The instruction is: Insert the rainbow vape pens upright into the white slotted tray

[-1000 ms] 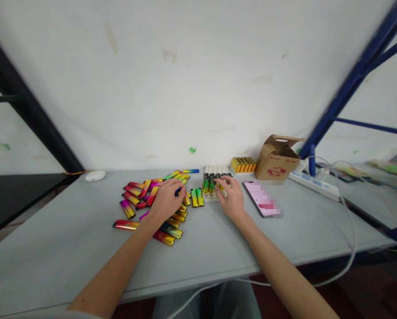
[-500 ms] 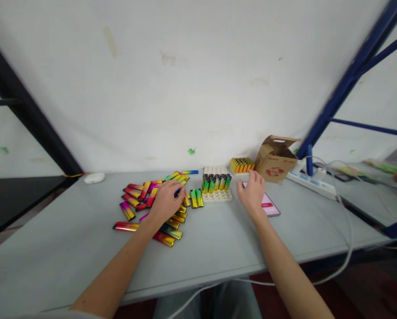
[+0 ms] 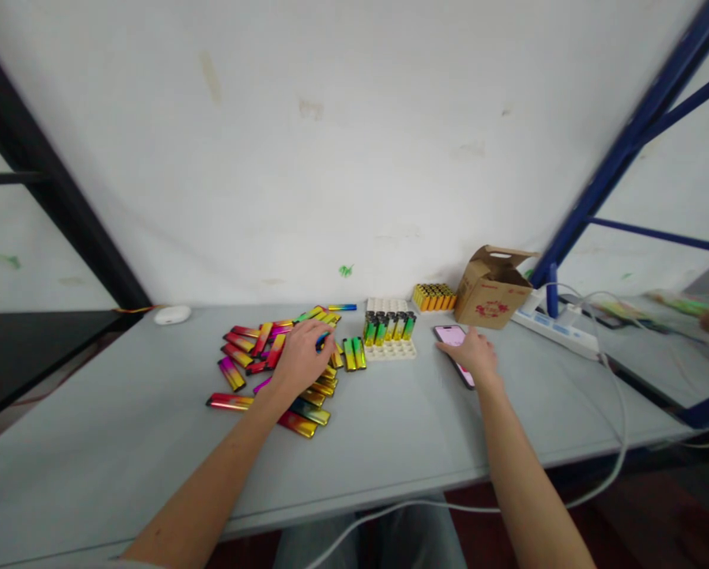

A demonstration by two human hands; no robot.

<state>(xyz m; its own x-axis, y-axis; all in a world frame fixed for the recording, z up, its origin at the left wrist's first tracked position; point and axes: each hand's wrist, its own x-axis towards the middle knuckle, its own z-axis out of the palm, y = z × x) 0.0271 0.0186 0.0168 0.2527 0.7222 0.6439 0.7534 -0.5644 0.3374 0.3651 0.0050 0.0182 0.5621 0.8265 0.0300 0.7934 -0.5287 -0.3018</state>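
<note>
Shiny colour-graded flat casings [image 3: 229, 401] in red, gold, purple and green lie heaped at the left. Over this heap my left hand [image 3: 303, 352] is closed, and a blue-tipped casing [image 3: 322, 341] pokes out between its fingers. My right hand [image 3: 473, 354] rests over a phone [image 3: 450, 335], its thumb stretched across the lit pink screen; the hand and wrist hide much of the phone's right side. Between my hands a cream holder [image 3: 390, 351] carries several green-gold casings [image 3: 381, 328] upright, black ends up. Two more green-gold casings [image 3: 355, 354] lie beside it.
Behind are a second cream holder [image 3: 386, 303] and a block of orange cylinders [image 3: 435, 297]. An opened cardboard box [image 3: 492, 300] and a power strip [image 3: 559, 332] stand at right. A white cable [image 3: 624, 427] loops past the table edge. A white case [image 3: 172, 315] lies left.
My right hand has moved right and now covers more of the phone, whose visible lower corner sits slightly further left. My left hand stays over the heap with the blue-tipped casing.
</note>
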